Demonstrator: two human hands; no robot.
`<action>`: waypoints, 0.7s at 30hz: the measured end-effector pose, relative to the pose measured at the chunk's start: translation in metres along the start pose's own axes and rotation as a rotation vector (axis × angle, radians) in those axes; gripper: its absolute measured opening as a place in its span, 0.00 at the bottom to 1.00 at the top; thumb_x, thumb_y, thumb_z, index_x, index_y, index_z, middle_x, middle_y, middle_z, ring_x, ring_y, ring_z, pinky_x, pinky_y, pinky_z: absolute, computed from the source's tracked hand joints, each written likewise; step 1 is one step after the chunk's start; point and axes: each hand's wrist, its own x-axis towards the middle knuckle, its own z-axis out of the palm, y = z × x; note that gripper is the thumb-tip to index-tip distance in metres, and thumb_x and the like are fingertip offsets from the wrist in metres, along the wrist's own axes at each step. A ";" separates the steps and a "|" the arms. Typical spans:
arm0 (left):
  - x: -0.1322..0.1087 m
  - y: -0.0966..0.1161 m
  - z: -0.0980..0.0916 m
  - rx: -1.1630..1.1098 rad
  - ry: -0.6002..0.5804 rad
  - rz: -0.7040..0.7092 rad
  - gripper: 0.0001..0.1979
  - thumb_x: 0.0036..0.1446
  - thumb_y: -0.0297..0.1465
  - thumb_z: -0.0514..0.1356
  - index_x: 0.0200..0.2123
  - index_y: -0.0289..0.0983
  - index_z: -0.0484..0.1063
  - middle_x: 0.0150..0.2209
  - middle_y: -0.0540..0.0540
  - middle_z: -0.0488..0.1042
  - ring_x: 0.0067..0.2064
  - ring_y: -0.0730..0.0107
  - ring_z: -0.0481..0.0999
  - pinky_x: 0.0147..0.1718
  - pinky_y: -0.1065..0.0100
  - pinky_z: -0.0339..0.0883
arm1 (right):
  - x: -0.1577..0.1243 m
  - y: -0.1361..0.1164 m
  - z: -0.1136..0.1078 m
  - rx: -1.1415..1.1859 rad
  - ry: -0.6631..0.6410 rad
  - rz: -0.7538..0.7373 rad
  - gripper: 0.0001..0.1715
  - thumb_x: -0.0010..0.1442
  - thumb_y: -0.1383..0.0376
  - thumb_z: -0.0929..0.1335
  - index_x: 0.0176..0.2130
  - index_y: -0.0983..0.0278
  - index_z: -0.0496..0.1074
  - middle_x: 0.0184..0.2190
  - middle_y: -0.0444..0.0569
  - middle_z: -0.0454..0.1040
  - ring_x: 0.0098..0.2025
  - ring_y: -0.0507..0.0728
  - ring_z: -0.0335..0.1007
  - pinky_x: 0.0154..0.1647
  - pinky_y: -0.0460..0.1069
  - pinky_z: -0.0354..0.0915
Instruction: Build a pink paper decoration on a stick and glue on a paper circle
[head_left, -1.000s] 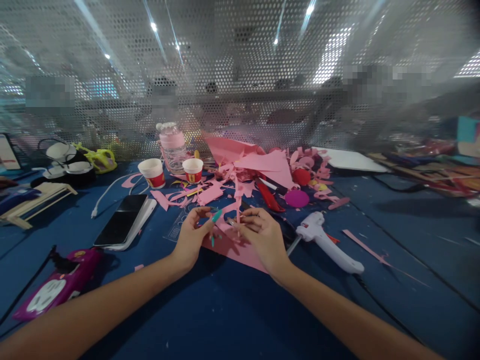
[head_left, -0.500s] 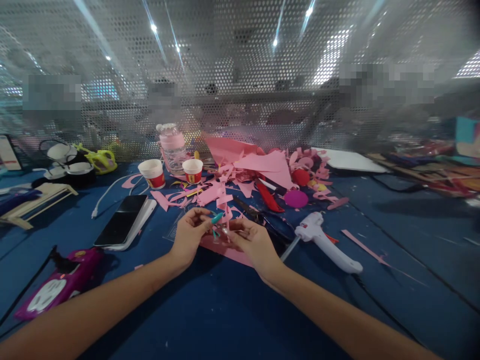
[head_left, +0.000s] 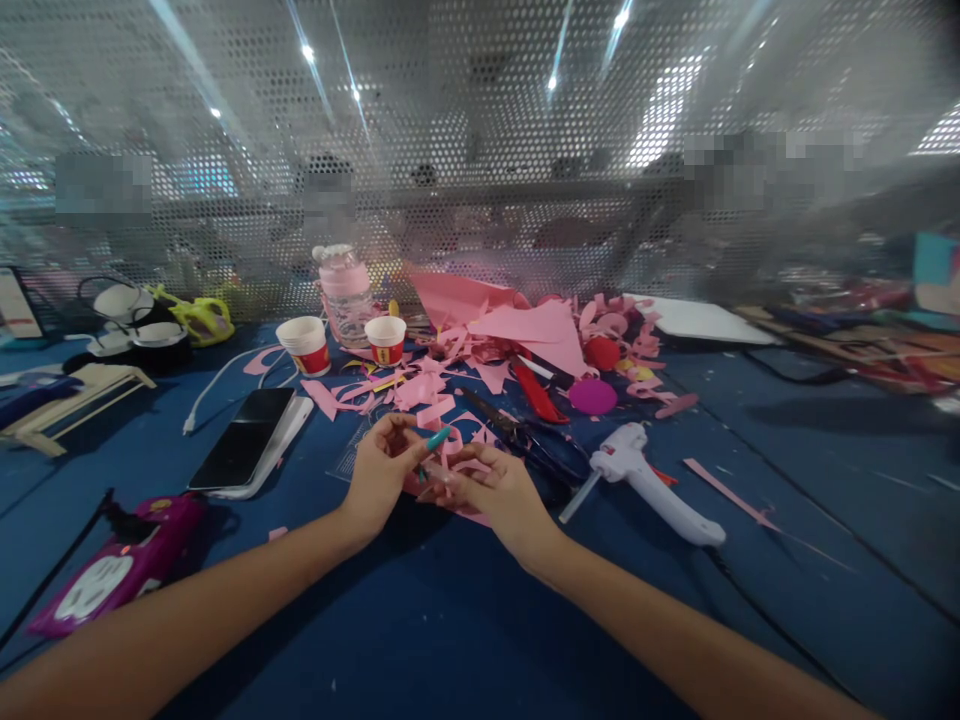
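Note:
Close together over the table's middle, both my hands are closed in a pinch. My left hand (head_left: 381,470) has its thumb and fingers together, with a small teal piece (head_left: 437,438) at the tips; its kind is unclear. My right hand (head_left: 499,490) pinches a curled pink paper strip (head_left: 452,440) that loops up between the hands. Fingers hide part of the strip. Pink paper lies beneath them. Just right of my right hand are dark-handled scissors (head_left: 536,440) and a white glue gun (head_left: 649,485) with its glue stick poking out toward my wrist.
A heap of pink paper scraps (head_left: 525,335) lies behind the hands, with a red-handled tool (head_left: 538,392) and a purple disc (head_left: 592,396). Paper cups (head_left: 304,345) and a bottle (head_left: 345,295) stand at back left. A phone (head_left: 244,440) and purple device (head_left: 120,570) lie left.
The hands have shifted slightly and the fingers have turned around the pink strip, which now stands lower. More of the scissors shows beside my right hand.

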 end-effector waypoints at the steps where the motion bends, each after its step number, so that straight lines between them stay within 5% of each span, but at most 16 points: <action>1: 0.000 -0.001 0.000 0.002 -0.009 0.002 0.14 0.40 0.29 0.66 0.30 0.36 0.65 0.20 0.56 0.68 0.21 0.79 0.68 0.22 0.76 0.63 | 0.000 0.000 0.000 0.006 -0.003 -0.001 0.19 0.36 0.62 0.76 0.27 0.63 0.67 0.20 0.40 0.74 0.23 0.50 0.74 0.28 0.43 0.69; 7: 0.001 -0.003 -0.001 0.011 -0.037 -0.022 0.15 0.40 0.31 0.67 0.30 0.36 0.65 0.20 0.57 0.67 0.20 0.80 0.67 0.21 0.77 0.62 | 0.002 0.006 -0.004 -0.053 -0.002 -0.025 0.16 0.44 0.57 0.73 0.30 0.64 0.69 0.20 0.42 0.74 0.22 0.52 0.74 0.27 0.46 0.70; 18: 0.000 -0.007 -0.001 -0.013 -0.076 -0.050 0.15 0.46 0.35 0.63 0.38 0.37 0.68 0.34 0.50 0.71 0.26 0.79 0.70 0.26 0.75 0.66 | 0.004 0.003 -0.003 -0.040 0.076 -0.103 0.17 0.41 0.57 0.74 0.29 0.63 0.70 0.28 0.44 0.74 0.23 0.52 0.73 0.26 0.49 0.71; 21: -0.001 -0.004 -0.001 0.045 -0.069 -0.050 0.13 0.44 0.34 0.64 0.35 0.36 0.70 0.31 0.51 0.72 0.25 0.78 0.70 0.25 0.75 0.66 | 0.005 0.003 -0.004 -0.054 0.082 -0.110 0.17 0.42 0.57 0.73 0.31 0.64 0.70 0.27 0.44 0.74 0.23 0.53 0.73 0.26 0.49 0.71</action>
